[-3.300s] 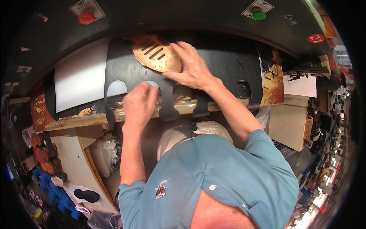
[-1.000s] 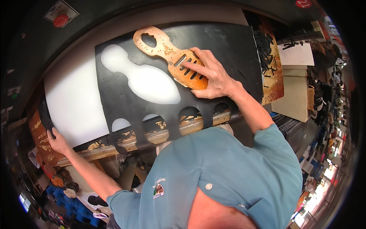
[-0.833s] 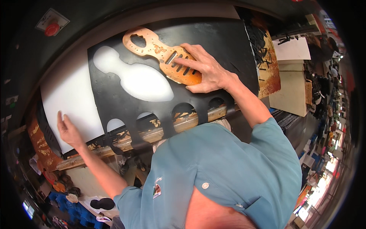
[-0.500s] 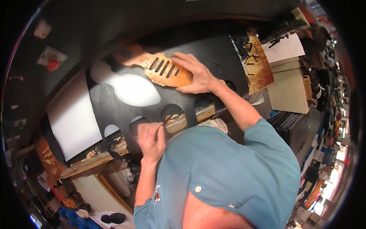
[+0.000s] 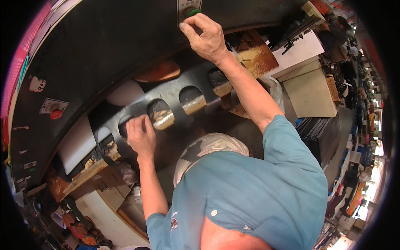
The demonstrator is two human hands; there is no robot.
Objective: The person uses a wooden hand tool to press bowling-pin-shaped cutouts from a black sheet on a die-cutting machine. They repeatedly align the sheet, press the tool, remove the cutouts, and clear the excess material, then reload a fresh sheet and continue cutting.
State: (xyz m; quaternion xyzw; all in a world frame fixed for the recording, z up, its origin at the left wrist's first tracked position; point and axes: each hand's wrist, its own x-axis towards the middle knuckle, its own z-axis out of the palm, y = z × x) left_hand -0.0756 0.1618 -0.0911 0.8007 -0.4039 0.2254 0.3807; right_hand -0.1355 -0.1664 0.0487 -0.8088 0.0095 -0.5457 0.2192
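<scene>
My right hand (image 5: 206, 39) is raised to the dark machine head (image 5: 125, 37), its bent fingers at a green button (image 5: 192, 12); thumb and forefinger are apart with nothing between them. My left hand (image 5: 141, 135) has its fingers curled over the near edge of a black sheet (image 5: 174, 100) with a row of rounded cut-outs. An orange-brown shoe-sole-shaped cutting die (image 5: 160, 71) lies on the sheet, mostly hidden beneath the machine head. Beside it shows a pale cut-out shape (image 5: 125, 93), also partly covered.
A red button (image 5: 56, 113) sits on the machine head's left part. White sheet material (image 5: 77, 143) lies left on the bench, above a worn wooden edge (image 5: 91, 173). To the right stand a cream cabinet (image 5: 310, 89) and a stack of black sheets (image 5: 316, 135).
My right hand has let go of the cutting die and risen to the green button. The machine head now covers most of the die. My left hand has shifted left.
</scene>
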